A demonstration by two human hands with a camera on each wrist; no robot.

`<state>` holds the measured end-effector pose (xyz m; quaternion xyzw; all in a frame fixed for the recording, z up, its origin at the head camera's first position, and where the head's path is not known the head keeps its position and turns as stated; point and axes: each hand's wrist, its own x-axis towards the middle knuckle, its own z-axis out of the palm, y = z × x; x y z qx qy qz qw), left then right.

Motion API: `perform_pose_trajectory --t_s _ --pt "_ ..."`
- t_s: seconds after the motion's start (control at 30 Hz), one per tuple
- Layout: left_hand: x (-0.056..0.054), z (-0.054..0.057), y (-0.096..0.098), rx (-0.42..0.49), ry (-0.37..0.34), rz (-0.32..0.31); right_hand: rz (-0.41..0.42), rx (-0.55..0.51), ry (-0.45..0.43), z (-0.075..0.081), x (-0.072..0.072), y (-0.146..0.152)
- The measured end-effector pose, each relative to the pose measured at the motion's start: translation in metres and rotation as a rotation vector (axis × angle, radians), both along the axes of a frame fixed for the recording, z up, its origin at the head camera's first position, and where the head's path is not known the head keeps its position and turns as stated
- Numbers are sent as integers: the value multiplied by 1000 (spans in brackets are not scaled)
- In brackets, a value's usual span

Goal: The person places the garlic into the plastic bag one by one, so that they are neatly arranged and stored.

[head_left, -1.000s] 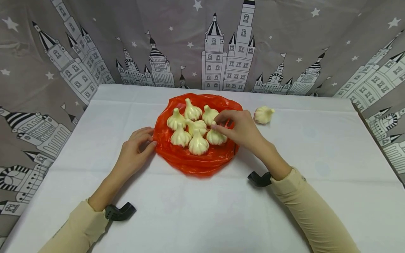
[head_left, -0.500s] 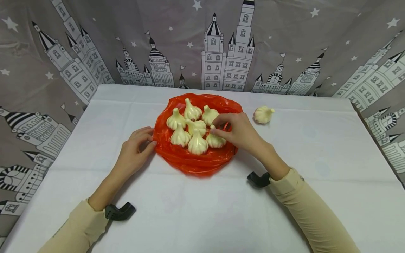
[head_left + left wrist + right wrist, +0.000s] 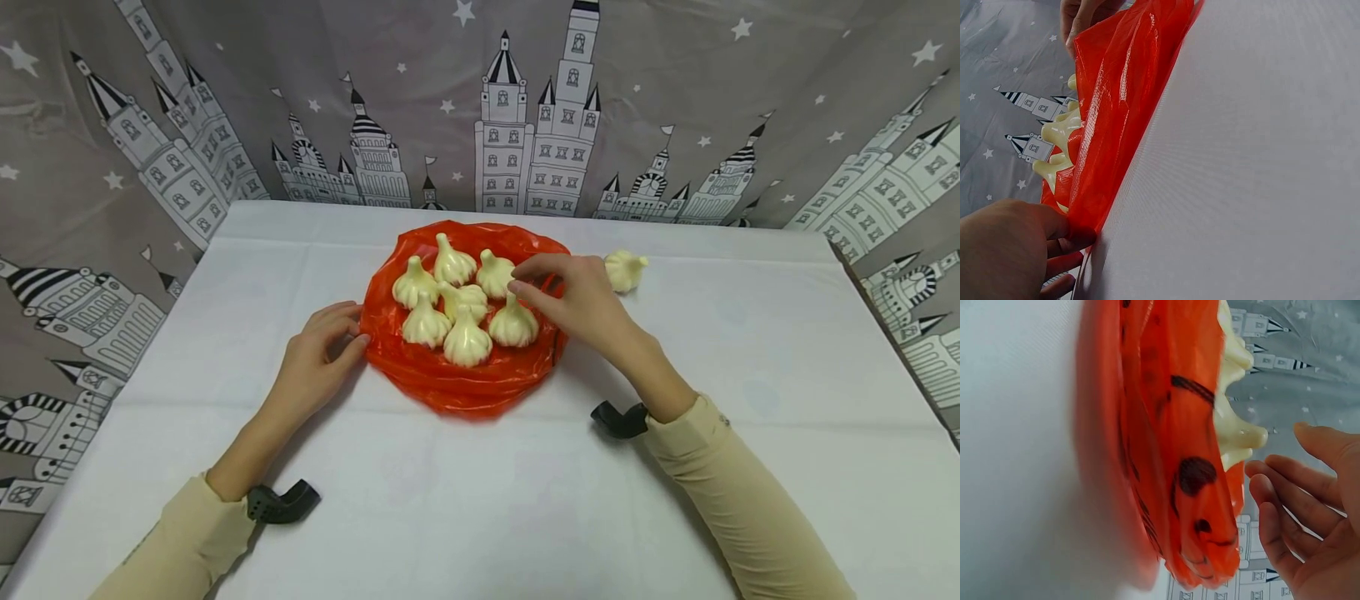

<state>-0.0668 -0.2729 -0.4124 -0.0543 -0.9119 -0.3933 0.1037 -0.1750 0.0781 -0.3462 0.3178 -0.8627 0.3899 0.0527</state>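
Several pale garlic bulbs (image 3: 467,337) sit, most with stems up, in a red plastic bag (image 3: 465,392) with its mouth spread wide. At the bag's left edge my left hand (image 3: 318,354) pinches the rim; the left wrist view shows the film (image 3: 1119,119) between thumb and fingers. My right hand (image 3: 585,300) hovers over the bag's right side, thumb and fingertips apart. The right wrist view shows a gap between that hand (image 3: 1310,506) and the nearest bulb's stem (image 3: 1250,436). Another garlic bulb (image 3: 625,271) lies outside the bag, partly behind the right hand.
A white cloth (image 3: 450,500) covers the table. Behind it hangs a grey curtain (image 3: 442,50) printed with castles and stars. A black wrist device (image 3: 285,502) sits at the left cuff, and another black wrist device (image 3: 621,419) at the right cuff.
My right hand has let go of the right-most bulb in the bag and drawn up and slightly right. That bulb now stands more upright. The left hand stays put.
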Motion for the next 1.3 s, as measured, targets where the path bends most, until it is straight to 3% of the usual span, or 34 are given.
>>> perform_pose_trajectory --t_s 0.3,0.43,0.93,1.1,1.3 --pt "1 1 0 -1 -11 5 -147 -86 68 10 -13 29" --pt "1 1 0 -4 -7 7 -236 -69 59 12 -18 41" --pt "0 -1 1 -11 21 -5 -420 -68 141 12 -40 95" --pt "0 0 1 -13 14 -4 -425 -12 100 11 -45 112" --pt "0 0 1 -15 10 -1 -371 81 2 10 -47 121"
